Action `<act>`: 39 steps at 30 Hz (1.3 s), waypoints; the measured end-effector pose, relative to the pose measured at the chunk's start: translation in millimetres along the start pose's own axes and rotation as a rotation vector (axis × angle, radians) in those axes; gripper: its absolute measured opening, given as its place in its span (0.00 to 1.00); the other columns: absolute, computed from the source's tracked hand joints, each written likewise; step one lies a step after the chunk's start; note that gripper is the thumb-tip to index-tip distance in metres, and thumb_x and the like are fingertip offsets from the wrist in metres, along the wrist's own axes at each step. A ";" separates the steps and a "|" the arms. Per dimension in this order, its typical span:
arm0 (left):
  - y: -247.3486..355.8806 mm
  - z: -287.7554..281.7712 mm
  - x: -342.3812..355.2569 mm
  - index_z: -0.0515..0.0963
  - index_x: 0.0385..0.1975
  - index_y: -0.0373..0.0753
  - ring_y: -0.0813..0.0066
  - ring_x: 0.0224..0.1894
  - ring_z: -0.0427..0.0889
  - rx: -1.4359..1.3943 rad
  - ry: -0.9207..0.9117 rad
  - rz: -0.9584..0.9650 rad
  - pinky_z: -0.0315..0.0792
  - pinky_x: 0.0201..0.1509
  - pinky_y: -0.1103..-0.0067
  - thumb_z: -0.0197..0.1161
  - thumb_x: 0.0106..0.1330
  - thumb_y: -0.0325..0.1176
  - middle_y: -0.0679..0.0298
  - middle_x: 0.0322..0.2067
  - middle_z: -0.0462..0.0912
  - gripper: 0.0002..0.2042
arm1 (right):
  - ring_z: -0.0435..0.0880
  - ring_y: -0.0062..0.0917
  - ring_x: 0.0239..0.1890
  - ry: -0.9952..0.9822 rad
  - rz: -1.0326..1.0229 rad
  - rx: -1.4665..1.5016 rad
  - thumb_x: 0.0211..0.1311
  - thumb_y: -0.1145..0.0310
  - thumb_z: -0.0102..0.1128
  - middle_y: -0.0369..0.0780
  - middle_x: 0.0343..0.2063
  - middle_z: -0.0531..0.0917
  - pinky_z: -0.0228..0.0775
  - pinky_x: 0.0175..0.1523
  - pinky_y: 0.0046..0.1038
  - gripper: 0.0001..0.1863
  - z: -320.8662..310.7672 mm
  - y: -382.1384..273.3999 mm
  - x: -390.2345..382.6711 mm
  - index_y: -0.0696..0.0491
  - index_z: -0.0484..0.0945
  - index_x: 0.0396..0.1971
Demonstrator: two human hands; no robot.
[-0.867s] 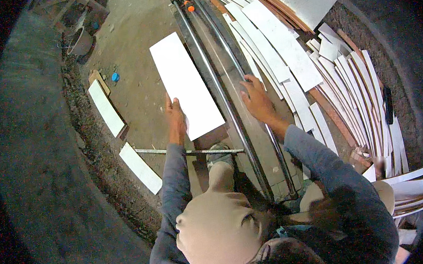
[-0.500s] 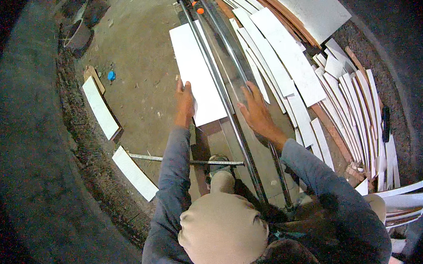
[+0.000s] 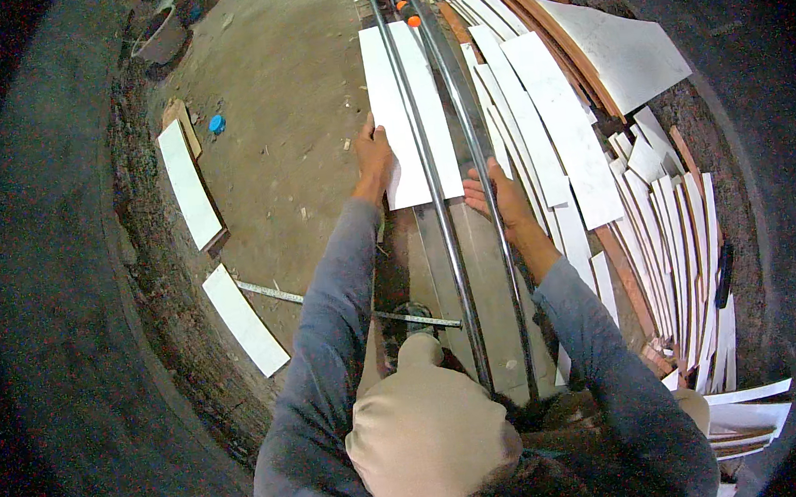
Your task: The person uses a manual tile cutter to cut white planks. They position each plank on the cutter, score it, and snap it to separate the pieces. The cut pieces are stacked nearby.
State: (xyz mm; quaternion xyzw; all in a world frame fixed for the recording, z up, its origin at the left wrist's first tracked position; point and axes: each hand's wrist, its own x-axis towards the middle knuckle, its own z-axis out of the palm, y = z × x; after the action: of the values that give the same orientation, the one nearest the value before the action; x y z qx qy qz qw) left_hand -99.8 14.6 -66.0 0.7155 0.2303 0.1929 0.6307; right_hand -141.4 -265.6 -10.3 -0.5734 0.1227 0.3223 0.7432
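Note:
A long white tile [image 3: 398, 156] lies on a rail tile cutter [image 3: 464, 292], under its two metal rails. The left rail crosses over the tile's face. My left hand [image 3: 374, 162] grips the tile's left edge near its lower end, thumb toward the top face. On the other side, my right hand [image 3: 502, 195] is at the right rail. Its fingers are stretched past the rail toward the tile's lower right corner, partly hidden by the rail. The cutter's head with an orange knob [image 3: 413, 21] is at the far end of the rails.
Many cut white strips [image 3: 671, 257] lie piled along the right. Two white pieces [image 3: 188, 185] rest on the floor at left, near a blue cap [image 3: 217, 124]. A measuring strip [image 3: 421, 318] lies across the near end; a bucket [image 3: 160, 39] stands far left.
The tile has shifted right under the rails, with my left hand at its edge. My right hand has gone from over the right rail to fingers pointing at the tile's corner. The view has shifted slightly.

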 end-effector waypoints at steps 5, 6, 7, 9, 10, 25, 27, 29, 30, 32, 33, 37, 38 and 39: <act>-33.0 13.3 26.6 0.73 0.67 0.28 0.57 0.61 0.82 -0.040 0.067 0.044 0.74 0.65 0.71 0.54 0.74 0.25 0.44 0.60 0.81 0.22 | 0.83 0.38 0.56 -0.010 -0.043 0.016 0.75 0.31 0.44 0.56 0.55 0.80 0.76 0.64 0.36 0.46 -4.2 -5.1 21.6 0.65 0.70 0.64; -37.5 17.2 33.9 0.73 0.67 0.28 0.56 0.60 0.83 -0.034 0.077 0.035 0.74 0.65 0.71 0.54 0.73 0.24 0.44 0.60 0.82 0.22 | 0.83 0.37 0.55 0.019 -0.039 0.022 0.75 0.31 0.44 0.55 0.54 0.80 0.75 0.64 0.36 0.46 -4.8 -7.3 27.1 0.65 0.71 0.64; -41.8 21.5 40.5 0.73 0.66 0.27 0.56 0.60 0.83 -0.030 0.082 -0.007 0.74 0.65 0.71 0.55 0.73 0.24 0.43 0.60 0.82 0.22 | 0.83 0.36 0.55 0.013 -0.085 0.030 0.75 0.31 0.44 0.54 0.53 0.81 0.75 0.63 0.35 0.46 -5.0 -9.7 32.0 0.65 0.71 0.64; -49.0 32.8 54.1 0.74 0.66 0.28 0.56 0.61 0.82 -0.078 0.087 0.039 0.73 0.66 0.71 0.55 0.72 0.23 0.42 0.60 0.81 0.22 | 0.82 0.35 0.53 0.064 -0.132 0.062 0.75 0.32 0.45 0.53 0.52 0.81 0.74 0.63 0.33 0.45 -4.1 -16.3 39.5 0.65 0.71 0.63; -52.4 37.3 59.3 0.75 0.66 0.28 0.56 0.61 0.82 -0.104 0.081 -0.007 0.73 0.66 0.71 0.55 0.72 0.23 0.42 0.60 0.81 0.22 | 0.82 0.35 0.54 0.071 -0.128 0.052 0.75 0.32 0.45 0.53 0.51 0.81 0.74 0.63 0.33 0.45 -3.2 -19.9 41.5 0.65 0.71 0.64; -8.2 40.7 55.5 0.76 0.66 0.32 0.58 0.58 0.80 0.239 0.098 -0.052 0.70 0.65 0.70 0.53 0.72 0.24 0.46 0.55 0.83 0.22 | 0.81 0.45 0.59 0.373 -0.396 -0.628 0.75 0.42 0.52 0.53 0.54 0.84 0.69 0.65 0.40 0.32 27.5 -14.2 50.7 0.59 0.83 0.54; -6.8 33.9 46.7 0.78 0.63 0.32 0.55 0.56 0.80 -0.039 0.031 -0.049 0.70 0.63 0.70 0.53 0.72 0.25 0.45 0.52 0.82 0.20 | 0.80 0.47 0.59 0.363 -0.380 -0.759 0.74 0.43 0.53 0.55 0.54 0.83 0.69 0.65 0.42 0.32 26.8 -14.2 55.7 0.60 0.83 0.54; -9.6 22.9 23.3 0.77 0.63 0.31 0.52 0.59 0.77 -0.041 -0.054 -0.100 0.69 0.65 0.68 0.54 0.73 0.27 0.43 0.58 0.77 0.20 | 0.80 0.49 0.59 0.385 -0.344 -0.860 0.74 0.43 0.53 0.56 0.53 0.83 0.69 0.65 0.42 0.32 24.3 -14.9 58.7 0.61 0.82 0.53; -11.3 16.4 9.2 0.76 0.63 0.31 0.49 0.62 0.74 0.053 -0.079 -0.063 0.68 0.67 0.67 0.55 0.74 0.28 0.41 0.62 0.73 0.19 | 0.80 0.53 0.58 0.328 -0.311 -0.945 0.74 0.43 0.54 0.59 0.52 0.82 0.70 0.64 0.47 0.33 21.1 -15.0 57.9 0.62 0.81 0.53; -19.2 15.5 -41.0 0.73 0.65 0.30 0.46 0.62 0.74 0.307 -0.002 0.074 0.67 0.68 0.65 0.53 0.75 0.28 0.40 0.61 0.74 0.21 | 0.79 0.56 0.58 0.363 -0.299 -1.057 0.73 0.43 0.54 0.60 0.52 0.81 0.71 0.63 0.49 0.33 16.7 -12.7 56.6 0.62 0.80 0.54; -22.6 17.0 -65.6 0.72 0.67 0.30 0.44 0.63 0.74 0.452 -0.008 0.084 0.67 0.68 0.64 0.53 0.76 0.29 0.39 0.61 0.74 0.21 | 0.79 0.57 0.57 0.373 -0.266 -1.115 0.73 0.42 0.54 0.60 0.52 0.81 0.72 0.62 0.50 0.33 15.4 -8.3 54.0 0.62 0.80 0.54; -26.0 24.2 -123.2 0.68 0.69 0.28 0.40 0.65 0.72 0.311 0.140 0.182 0.65 0.70 0.61 0.50 0.77 0.28 0.38 0.62 0.73 0.22 | 0.80 0.57 0.58 0.316 -0.287 -1.025 0.70 0.40 0.58 0.63 0.54 0.80 0.72 0.63 0.49 0.37 9.1 -3.7 60.2 0.66 0.79 0.54; -24.9 25.8 -125.9 0.69 0.69 0.28 0.40 0.65 0.72 0.285 0.151 0.189 0.65 0.71 0.61 0.50 0.77 0.27 0.38 0.63 0.73 0.22 | 0.79 0.56 0.59 0.325 -0.274 -1.058 0.70 0.40 0.59 0.63 0.55 0.80 0.72 0.65 0.48 0.38 8.9 -3.1 63.1 0.67 0.79 0.56; -23.1 26.6 -124.4 0.69 0.69 0.28 0.40 0.65 0.72 0.257 0.163 0.205 0.65 0.71 0.61 0.50 0.77 0.27 0.39 0.63 0.73 0.22 | 0.79 0.56 0.60 0.336 -0.257 -1.086 0.69 0.40 0.59 0.62 0.57 0.80 0.71 0.66 0.47 0.40 8.8 -3.3 65.8 0.67 0.78 0.58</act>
State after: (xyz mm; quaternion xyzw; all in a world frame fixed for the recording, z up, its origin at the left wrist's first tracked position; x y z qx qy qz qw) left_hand -188.6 -76.1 -90.6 0.7920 0.2293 0.2825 0.4902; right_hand -90.9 -235.6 -41.3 -0.9259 -0.0148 0.1508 0.3461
